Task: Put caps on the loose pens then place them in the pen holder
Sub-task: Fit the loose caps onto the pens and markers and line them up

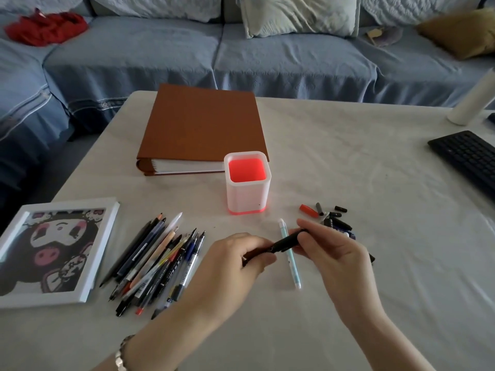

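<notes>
Black pen [284, 243] bridging both grips, left hand [238, 255] clasping it, right hand [332, 253] pinching it

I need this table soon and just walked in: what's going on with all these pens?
A person is capping pens. The left hand grips the barrel of a black pen while the right hand pinches its other end, apparently pushing a cap on. A light blue pen lies on the table just beneath. A pile of pens lies on the left, loose caps lie on the right, and the pen holder looks empty.
</notes>
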